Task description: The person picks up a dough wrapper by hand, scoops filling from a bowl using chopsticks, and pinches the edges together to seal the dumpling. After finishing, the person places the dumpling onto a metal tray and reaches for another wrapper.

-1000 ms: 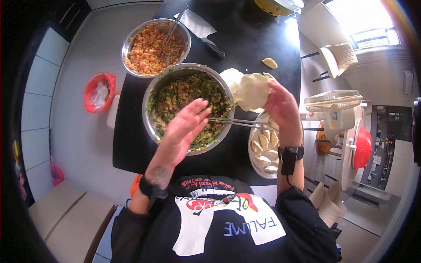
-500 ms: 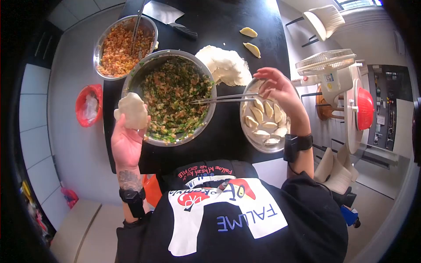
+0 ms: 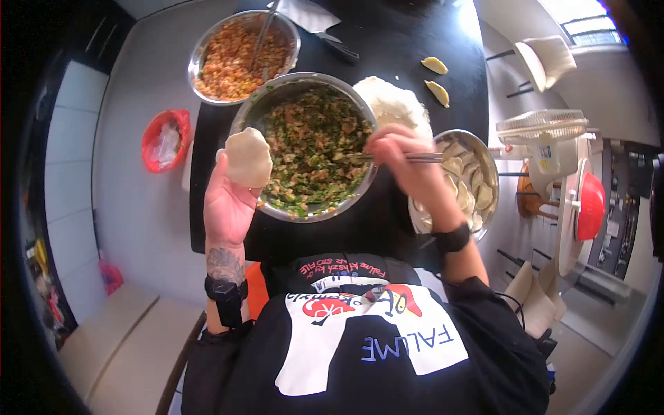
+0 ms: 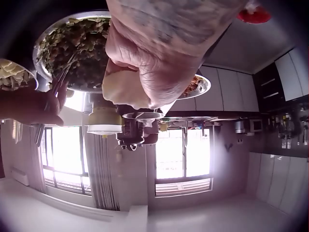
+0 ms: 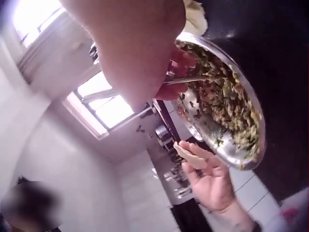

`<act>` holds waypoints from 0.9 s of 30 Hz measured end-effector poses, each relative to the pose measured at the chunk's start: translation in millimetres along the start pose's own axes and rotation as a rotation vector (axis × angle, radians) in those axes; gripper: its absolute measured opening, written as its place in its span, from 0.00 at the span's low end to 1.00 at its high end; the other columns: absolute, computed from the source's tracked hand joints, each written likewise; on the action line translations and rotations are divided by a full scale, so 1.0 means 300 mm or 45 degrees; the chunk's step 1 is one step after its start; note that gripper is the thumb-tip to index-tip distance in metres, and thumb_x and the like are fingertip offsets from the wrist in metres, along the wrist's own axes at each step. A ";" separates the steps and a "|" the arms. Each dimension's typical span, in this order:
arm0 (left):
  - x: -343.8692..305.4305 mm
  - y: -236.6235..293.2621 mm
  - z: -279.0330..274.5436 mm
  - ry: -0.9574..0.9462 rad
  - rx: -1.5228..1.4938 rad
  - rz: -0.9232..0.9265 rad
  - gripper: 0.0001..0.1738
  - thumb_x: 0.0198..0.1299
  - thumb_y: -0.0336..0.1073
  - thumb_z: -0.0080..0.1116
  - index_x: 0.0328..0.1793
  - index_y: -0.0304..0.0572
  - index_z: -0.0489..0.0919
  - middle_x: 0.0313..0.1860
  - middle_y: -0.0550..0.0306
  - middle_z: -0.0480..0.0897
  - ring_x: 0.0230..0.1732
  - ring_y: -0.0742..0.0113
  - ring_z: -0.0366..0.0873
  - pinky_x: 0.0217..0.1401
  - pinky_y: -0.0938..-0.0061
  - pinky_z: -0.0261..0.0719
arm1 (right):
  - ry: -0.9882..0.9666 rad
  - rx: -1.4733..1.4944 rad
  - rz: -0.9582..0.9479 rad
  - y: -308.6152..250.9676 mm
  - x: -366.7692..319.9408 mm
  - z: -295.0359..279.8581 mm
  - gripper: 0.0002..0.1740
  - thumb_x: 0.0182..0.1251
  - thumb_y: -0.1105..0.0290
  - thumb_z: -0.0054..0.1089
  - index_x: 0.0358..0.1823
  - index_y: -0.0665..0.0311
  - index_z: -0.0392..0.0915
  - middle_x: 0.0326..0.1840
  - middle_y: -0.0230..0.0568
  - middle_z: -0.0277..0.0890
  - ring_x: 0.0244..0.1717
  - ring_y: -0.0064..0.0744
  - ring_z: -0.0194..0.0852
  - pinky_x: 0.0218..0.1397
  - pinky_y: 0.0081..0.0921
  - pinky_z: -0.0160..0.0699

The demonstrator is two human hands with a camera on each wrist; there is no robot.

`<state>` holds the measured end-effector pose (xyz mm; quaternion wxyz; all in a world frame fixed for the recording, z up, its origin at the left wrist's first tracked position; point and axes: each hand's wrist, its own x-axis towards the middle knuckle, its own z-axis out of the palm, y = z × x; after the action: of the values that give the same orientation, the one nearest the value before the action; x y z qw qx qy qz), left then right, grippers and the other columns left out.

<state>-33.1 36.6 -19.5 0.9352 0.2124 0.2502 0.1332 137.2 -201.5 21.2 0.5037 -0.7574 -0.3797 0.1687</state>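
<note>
My left hand [image 3: 229, 207] holds a round, flat dumpling wrapper [image 3: 249, 158] at the near-left rim of a large steel bowl [image 3: 243, 116]. The wrapper lies over the fingers, with the thumb along its left edge; the right wrist view shows it between thumb and fingers. Inside the bowl is a green, chopped filling [image 3: 304, 138]. My right hand [image 3: 415, 173], slightly blurred, grips metal chopsticks [image 3: 430, 158] at the bowl's right side. Their tips reach into the filling. Under the right forearm, a metal tray [image 3: 492, 149] carries several folded dumplings [image 3: 465, 197].
A pile of wrappers [image 3: 394, 100] lies beyond the bowl on the black table [image 3: 387, 41]. Two folded yellowish pieces [image 3: 437, 93] lie farther right. A second bowl of orange filling [image 3: 235, 59] and a cleaver [image 3: 339, 48] are at the back left. A red-lined bin [image 3: 181, 121] stands left of the table.
My left hand has gone from over the bowl, empty, to its left side with a wrapper. The right hand has left the wrapper pile and taken hold of the chopsticks.
</note>
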 end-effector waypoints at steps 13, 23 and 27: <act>-0.004 -0.027 -0.007 -0.030 -0.080 -0.083 0.24 0.68 0.43 0.49 0.65 0.37 0.65 0.61 0.50 0.74 0.62 0.60 0.72 0.64 0.65 0.72 | -0.165 -0.195 -0.046 -0.059 0.050 -0.127 0.09 0.66 0.74 0.56 0.29 0.72 0.75 0.32 0.37 0.75 0.30 0.24 0.71 0.33 0.20 0.70; 0.008 -0.030 -0.027 -0.028 -0.079 -0.109 0.25 0.68 0.41 0.47 0.66 0.35 0.64 0.63 0.48 0.72 0.64 0.59 0.71 0.66 0.64 0.70 | 0.010 0.139 0.059 0.054 0.055 -0.096 0.09 0.69 0.75 0.51 0.32 0.73 0.75 0.33 0.37 0.76 0.34 0.24 0.74 0.41 0.20 0.74; 0.015 -0.037 -0.016 0.000 -0.110 -0.102 0.24 0.68 0.41 0.47 0.66 0.35 0.64 0.63 0.48 0.72 0.64 0.58 0.70 0.67 0.63 0.69 | 0.235 0.413 0.259 0.144 0.034 -0.039 0.11 0.74 0.71 0.45 0.35 0.70 0.72 0.32 0.39 0.75 0.33 0.29 0.79 0.40 0.27 0.84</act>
<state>-30.4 30.0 -30.3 0.9481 0.1617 0.2524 0.1064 168.9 -210.2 -10.9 0.6322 -0.7130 -0.2212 0.2074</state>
